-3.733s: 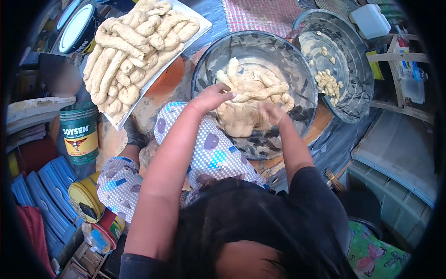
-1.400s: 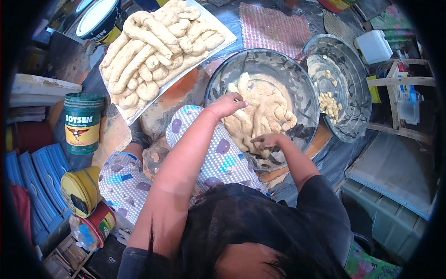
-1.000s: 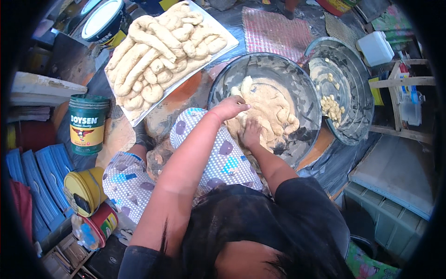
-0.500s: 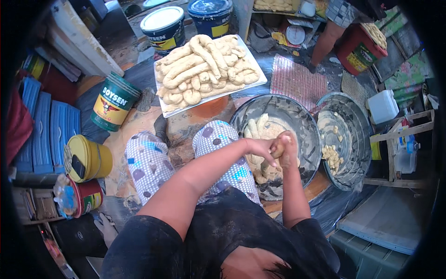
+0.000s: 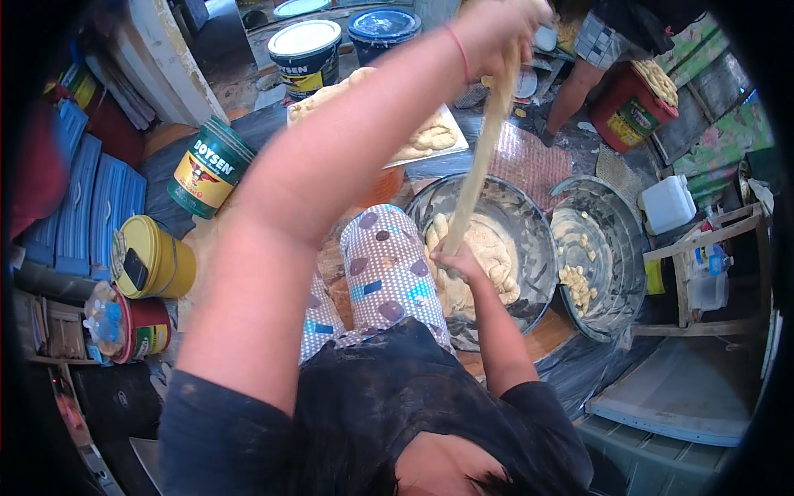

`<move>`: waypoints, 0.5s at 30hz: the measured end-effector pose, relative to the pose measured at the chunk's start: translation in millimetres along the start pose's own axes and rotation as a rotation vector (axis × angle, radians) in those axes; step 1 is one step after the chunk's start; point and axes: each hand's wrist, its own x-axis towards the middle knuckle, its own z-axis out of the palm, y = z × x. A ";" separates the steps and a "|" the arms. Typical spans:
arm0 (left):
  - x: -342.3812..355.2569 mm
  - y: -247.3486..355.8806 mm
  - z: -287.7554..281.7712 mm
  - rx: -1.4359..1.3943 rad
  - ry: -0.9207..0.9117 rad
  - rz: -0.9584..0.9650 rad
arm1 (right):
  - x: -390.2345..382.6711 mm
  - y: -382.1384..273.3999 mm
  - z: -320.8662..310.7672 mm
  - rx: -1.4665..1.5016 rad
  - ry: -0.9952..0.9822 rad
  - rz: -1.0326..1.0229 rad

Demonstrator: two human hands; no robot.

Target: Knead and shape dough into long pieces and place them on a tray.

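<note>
My left hand (image 5: 509, 33) is raised high, blurred, closed round the upper part of a long, stretched dough strand (image 5: 483, 157). My right hand (image 5: 455, 263) grips the strand's lower part, low over a wide black basin (image 5: 532, 223). More pale dough (image 5: 496, 273) lies on the floury middle of that basin. A white tray (image 5: 456, 140) piled with dough ropes (image 5: 422, 137) is partly hidden behind my left forearm. A second black basin (image 5: 616, 231) with small dough pieces (image 5: 576, 287) stands to the right of the first.
Paint buckets (image 5: 302, 45) stand behind the tray. A green bucket (image 5: 207, 169), yellow bucket (image 5: 165, 264) and blue folded items (image 5: 107, 215) are at left. Another person's leg (image 5: 571, 87) is at upper right, beside a red container of dough (image 5: 633, 112). A white jug (image 5: 666, 207) is at right.
My left hand has swung up and away from my right, with the dough drawn out between them into a long strand. Earlier both hands worked in the basin. The view has also shifted.
</note>
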 end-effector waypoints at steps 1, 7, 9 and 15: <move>19.3 23.6 -15.1 -0.106 0.021 0.021 | 6.7 29.6 -2.2 -0.002 0.000 0.000; 73.0 130.8 -132.6 -0.226 0.168 0.269 | 39.5 98.2 -5.9 -0.091 0.088 0.207; 74.1 147.4 -157.9 -0.223 0.215 0.322 | 46.9 48.6 -0.6 0.163 0.044 0.218; 77.6 169.4 -208.5 -0.212 0.297 0.403 | 54.8 -178.9 16.1 0.519 -0.444 -0.216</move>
